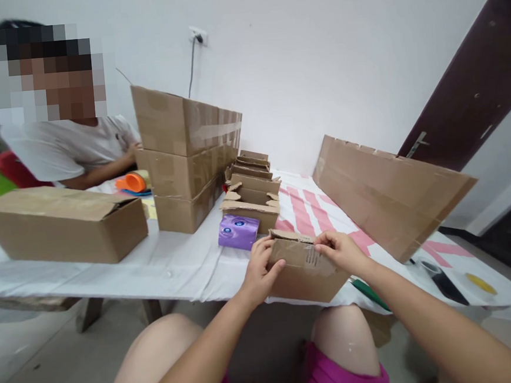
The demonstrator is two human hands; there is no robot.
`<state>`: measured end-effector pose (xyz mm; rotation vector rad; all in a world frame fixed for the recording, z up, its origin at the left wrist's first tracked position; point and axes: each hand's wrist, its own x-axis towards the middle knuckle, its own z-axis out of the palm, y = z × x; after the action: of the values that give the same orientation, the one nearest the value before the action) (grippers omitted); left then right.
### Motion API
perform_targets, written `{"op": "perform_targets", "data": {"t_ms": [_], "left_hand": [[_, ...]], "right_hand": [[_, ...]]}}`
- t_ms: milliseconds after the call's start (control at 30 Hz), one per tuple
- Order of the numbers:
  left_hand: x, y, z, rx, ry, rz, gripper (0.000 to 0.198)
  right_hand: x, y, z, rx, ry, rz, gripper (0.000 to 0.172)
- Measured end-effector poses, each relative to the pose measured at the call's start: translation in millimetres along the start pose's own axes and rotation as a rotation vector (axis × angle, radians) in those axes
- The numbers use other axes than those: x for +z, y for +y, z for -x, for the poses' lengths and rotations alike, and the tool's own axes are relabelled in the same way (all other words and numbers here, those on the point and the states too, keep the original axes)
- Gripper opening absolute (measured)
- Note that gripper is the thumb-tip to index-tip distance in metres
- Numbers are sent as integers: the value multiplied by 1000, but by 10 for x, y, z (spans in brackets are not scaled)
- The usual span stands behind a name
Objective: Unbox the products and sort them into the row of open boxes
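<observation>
A small brown cardboard box (304, 276) stands at the table's near edge, in front of my knees. My left hand (261, 268) grips its left end, thumb on the near side and fingers over the top edge. With closed fingertips, my right hand (333, 247) pinches the top right edge, where clear tape and dark printed marks show. The top flap (288, 234) sits slightly raised. Just behind the box lies a purple packet (238, 231), and beyond it an open cardboard box (251, 198) heads a row of several more.
Stacked taped boxes (191, 155) rise left of centre. A long box (59, 224) lies at far left, near a seated person (70, 141). An upright cardboard panel (388, 193) leans at right. A green object (370, 293), a tape roll (429, 267) and a yellow disc (481, 283) lie nearby.
</observation>
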<state>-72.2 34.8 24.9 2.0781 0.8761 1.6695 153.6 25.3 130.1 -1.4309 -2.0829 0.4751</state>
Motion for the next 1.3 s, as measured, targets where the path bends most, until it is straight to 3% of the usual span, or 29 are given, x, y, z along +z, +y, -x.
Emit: {"op": "perform_targets", "data": {"t_ms": [200, 400, 500, 667, 833, 900, 1033, 1133, 1200, 1300], "left_hand": [[-6, -2, 13, 16, 3, 1, 26], [-7, 17, -6, 12, 15, 15, 25], [-36, 28, -11, 24, 1, 55, 26], [-89, 28, 3, -28, 6, 210, 48], [-63, 55, 0, -25, -29, 96, 25], [-42, 70, -3, -4, -43, 30, 15], [-25, 81, -3, 12, -78, -34, 13], [-24, 72, 0, 14, -84, -37, 14], [-22, 65, 2, 15, -82, -41, 14], [-21, 63, 1, 16, -81, -49, 13]], "right_hand": [[-106, -180, -35, -13, -151, 190, 15], [-47, -341, -14, -208, -109, 230, 10], [7, -367, 31, -325, -42, 293, 16], [110, -362, 303, -535, 31, 485, 20], [323, -277, 603, -544, -208, 706, 19], [353, -226, 626, -552, -235, 685, 17], [205, -125, 458, -525, -40, 413, 16], [58, -17, 203, -431, 129, 390, 15], [26, 70, 29, -378, 134, 459, 25], [81, 159, -161, -329, 39, 571, 38]]}}
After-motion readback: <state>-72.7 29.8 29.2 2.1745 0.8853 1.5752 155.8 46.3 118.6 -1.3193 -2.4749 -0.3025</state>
